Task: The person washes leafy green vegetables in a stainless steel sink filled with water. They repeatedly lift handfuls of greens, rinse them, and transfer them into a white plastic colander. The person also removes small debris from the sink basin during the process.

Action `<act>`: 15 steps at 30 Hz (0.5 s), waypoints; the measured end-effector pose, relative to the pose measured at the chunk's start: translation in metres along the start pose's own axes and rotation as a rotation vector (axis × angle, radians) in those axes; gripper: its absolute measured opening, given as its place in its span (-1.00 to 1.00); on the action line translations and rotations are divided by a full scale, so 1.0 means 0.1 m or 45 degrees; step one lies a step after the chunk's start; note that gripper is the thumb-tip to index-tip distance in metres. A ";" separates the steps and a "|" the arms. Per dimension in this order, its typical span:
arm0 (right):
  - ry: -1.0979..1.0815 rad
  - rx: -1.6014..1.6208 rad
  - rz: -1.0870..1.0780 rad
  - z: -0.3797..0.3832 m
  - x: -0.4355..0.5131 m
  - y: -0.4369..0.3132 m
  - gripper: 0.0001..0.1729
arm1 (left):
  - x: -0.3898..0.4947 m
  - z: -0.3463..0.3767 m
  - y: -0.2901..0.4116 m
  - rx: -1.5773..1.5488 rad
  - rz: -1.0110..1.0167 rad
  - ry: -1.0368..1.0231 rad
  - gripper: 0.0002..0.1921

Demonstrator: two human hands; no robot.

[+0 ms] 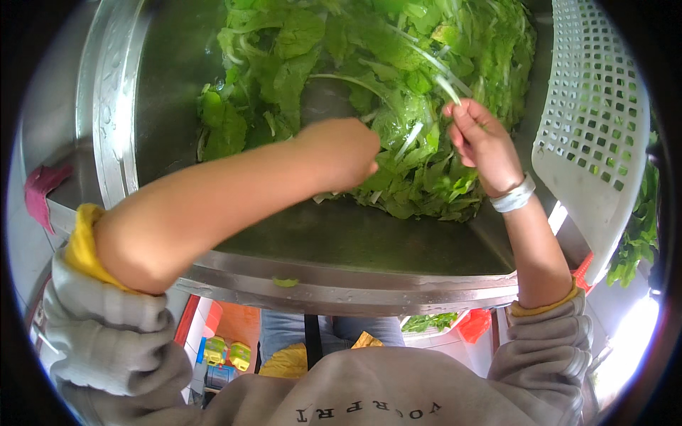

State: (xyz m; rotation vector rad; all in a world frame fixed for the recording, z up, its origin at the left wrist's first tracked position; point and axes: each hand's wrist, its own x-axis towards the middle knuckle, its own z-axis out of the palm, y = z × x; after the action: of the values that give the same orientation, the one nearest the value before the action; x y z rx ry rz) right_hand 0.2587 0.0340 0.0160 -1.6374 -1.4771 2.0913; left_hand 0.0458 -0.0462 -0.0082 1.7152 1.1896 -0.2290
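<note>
Leafy greens (pixel 287 80) with pale stems float in water inside a stainless steel sink (pixel 341 234). My right hand (pixel 482 141) pinches the end of a white stem (pixel 446 88) between thumb and fingers, over the right side of the leaves. The stem's leafy end runs up and left among the other greens. My left hand (pixel 341 154) is curled and slightly blurred, low over the middle of the greens. Its fingers face away from me, so whether they hold anything is hidden.
A white perforated plastic basket (pixel 586 133) stands tilted at the sink's right, with more greens (pixel 634 229) beyond it. A leaf scrap (pixel 285 281) lies on the front rim. A pink cloth (pixel 42 194) hangs at the left. Below is a red plastic bag (pixel 475 325).
</note>
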 end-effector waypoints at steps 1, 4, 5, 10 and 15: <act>0.224 -0.518 -0.076 -0.03 0.04 0.16 -0.72 | 0.06 0.09 0.04 -0.020 -0.038 -0.046 -0.85; 0.242 -0.993 -0.102 -0.14 0.03 0.65 -0.65 | 0.19 0.32 0.02 0.094 -0.123 -0.228 -0.85; 0.211 -1.100 0.066 -0.18 0.02 0.78 -0.63 | 0.22 0.36 -0.02 0.064 -0.142 -0.226 -0.85; 0.142 -0.828 0.110 -0.20 -0.05 0.93 -0.74 | 0.21 0.18 -0.46 -0.088 -0.327 -0.086 -0.82; -0.353 0.648 0.205 -0.16 -0.44 0.29 -0.62 | -0.08 -0.12 -0.57 -1.146 -0.541 -0.079 -0.72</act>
State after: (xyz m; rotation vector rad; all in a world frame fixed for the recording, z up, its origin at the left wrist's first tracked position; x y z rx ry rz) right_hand 0.3024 0.0023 0.0265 -1.3469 -0.7721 2.5847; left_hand -0.0075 -0.0401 -0.0322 0.6683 1.3211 0.0142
